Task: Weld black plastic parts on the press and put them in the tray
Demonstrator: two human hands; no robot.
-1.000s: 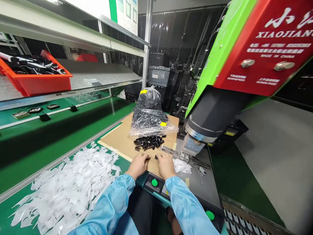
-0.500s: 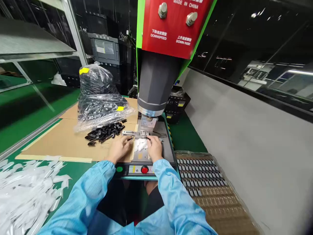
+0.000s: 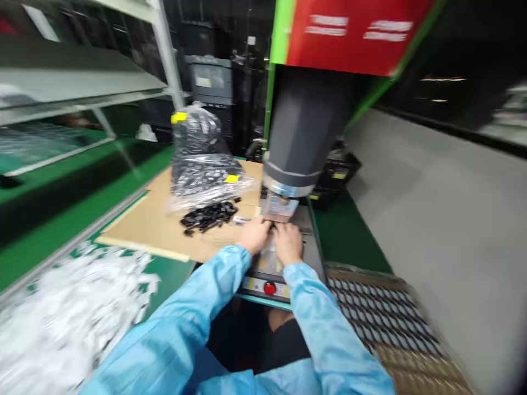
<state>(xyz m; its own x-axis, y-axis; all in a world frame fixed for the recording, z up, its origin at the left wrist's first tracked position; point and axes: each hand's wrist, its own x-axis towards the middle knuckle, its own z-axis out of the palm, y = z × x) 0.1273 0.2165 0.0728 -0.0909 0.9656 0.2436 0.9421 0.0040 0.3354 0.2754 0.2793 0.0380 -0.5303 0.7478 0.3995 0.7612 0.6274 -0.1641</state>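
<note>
Both hands are together on the grey base plate (image 3: 309, 249) of a press, right under its metal head (image 3: 281, 207). My left hand (image 3: 255, 235) and my right hand (image 3: 288, 243) are curled, fingertips meeting at a small part I cannot make out through the motion blur. Light blue sleeves cover both arms. A pile of small black parts (image 3: 209, 214) lies on cardboard (image 3: 156, 227) just left of my left hand. Behind it are clear bags of black parts (image 3: 201, 164).
The press has a dark cylinder (image 3: 307, 129) under a red and green housing (image 3: 354, 27). A red button (image 3: 269, 288) sits at the front panel. White plastic pieces (image 3: 69, 312) are heaped at the left. A tray of small parts (image 3: 382, 315) lies at the right.
My hands moved forward from the white pieces on the plate to directly beneath the press head and closed in together. The view swung and is blurred.
</note>
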